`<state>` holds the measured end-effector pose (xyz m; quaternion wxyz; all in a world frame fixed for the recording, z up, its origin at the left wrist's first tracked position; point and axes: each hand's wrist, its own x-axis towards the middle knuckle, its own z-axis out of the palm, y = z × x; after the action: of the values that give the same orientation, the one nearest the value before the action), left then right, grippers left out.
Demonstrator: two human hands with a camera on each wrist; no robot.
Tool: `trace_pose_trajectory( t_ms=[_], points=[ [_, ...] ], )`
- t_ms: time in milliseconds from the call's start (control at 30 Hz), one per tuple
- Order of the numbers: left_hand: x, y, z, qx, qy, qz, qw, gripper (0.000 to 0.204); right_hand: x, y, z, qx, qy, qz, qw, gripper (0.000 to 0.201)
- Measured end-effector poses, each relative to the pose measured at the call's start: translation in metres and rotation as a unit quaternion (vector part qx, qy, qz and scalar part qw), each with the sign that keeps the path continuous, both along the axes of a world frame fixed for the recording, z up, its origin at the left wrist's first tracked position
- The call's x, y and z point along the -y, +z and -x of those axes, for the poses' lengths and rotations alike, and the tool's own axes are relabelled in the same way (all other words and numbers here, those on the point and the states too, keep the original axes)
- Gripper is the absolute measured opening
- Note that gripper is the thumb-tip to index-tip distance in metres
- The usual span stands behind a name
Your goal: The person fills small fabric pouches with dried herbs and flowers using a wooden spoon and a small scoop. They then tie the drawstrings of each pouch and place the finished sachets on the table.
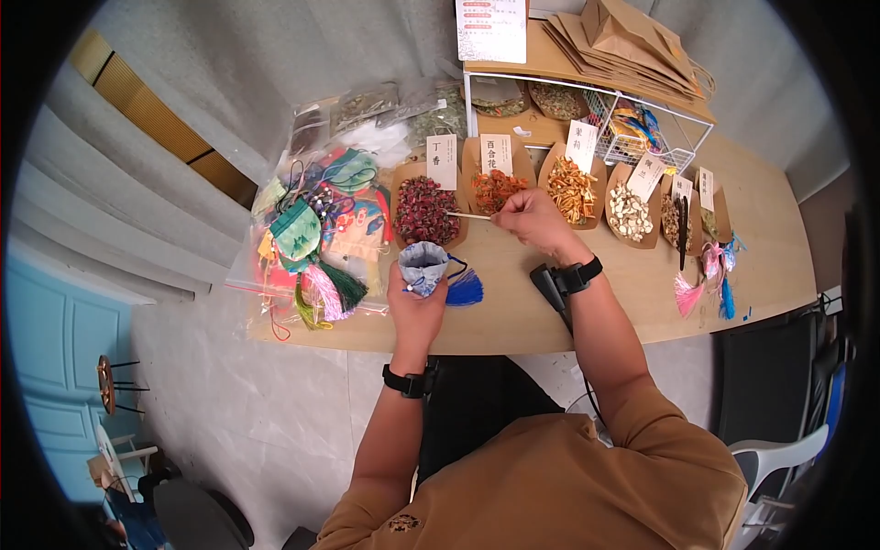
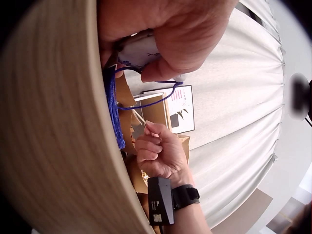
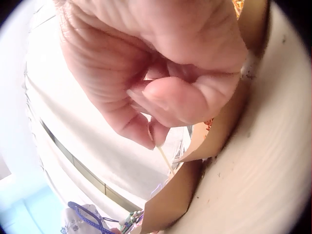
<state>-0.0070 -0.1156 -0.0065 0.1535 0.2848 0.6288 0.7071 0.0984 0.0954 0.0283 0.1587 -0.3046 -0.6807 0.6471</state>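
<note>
My left hand (image 1: pixel 417 313) grips a small blue-and-white drawstring pouch (image 1: pixel 424 266) near the table's front edge, its mouth facing up. A blue tassel (image 1: pixel 466 289) hangs beside it on a blue cord. Between thumb and fingertips, my right hand (image 1: pixel 535 220) pinches a thin, pale, stick-like tool (image 1: pixel 473 216). Its far end points left and overlaps the dark red dried buds (image 1: pixel 427 209) in a brown paper tray, just beyond the pouch. In the right wrist view, the stick (image 3: pixel 165 158) reaches down toward a tray's wall (image 3: pixel 168 200), which hides its end.
More paper trays hold dried orange flowers (image 1: pixel 500 191), yellow-orange pieces (image 1: pixel 572 192) and white pieces (image 1: pixel 631 214), with label cards behind. Sachets with tassels (image 1: pixel 312 238) lie on the left. Black tweezers (image 1: pixel 682 229) rest at the right. A shelf (image 1: pixel 587 78) carries paper bags (image 1: pixel 632 41).
</note>
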Motion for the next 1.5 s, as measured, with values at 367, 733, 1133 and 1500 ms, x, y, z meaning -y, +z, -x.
trace_pose_trajectory(
  t_ms=[367,733,1133,1500],
  points=[
    [0.0,-0.005,0.002,-0.012,0.002,-0.005,1.0,0.035,0.001,0.001,0.001,-0.034,-0.017,0.094,0.995,0.023],
    [0.0,-0.002,0.001,0.003,-0.001,-0.008,1.0,0.036,-0.002,0.001,-0.005,-0.081,-0.018,0.158,0.984,0.017],
    [-0.002,-0.004,0.004,0.02,0.004,-0.011,1.0,0.036,-0.002,0.01,-0.009,-0.104,-0.011,0.201,0.974,0.02],
    [-0.004,-0.006,0.005,-0.018,0.021,0.001,1.0,0.033,0.014,0.033,-0.02,-0.14,0.06,0.177,0.972,0.019]
  ],
)
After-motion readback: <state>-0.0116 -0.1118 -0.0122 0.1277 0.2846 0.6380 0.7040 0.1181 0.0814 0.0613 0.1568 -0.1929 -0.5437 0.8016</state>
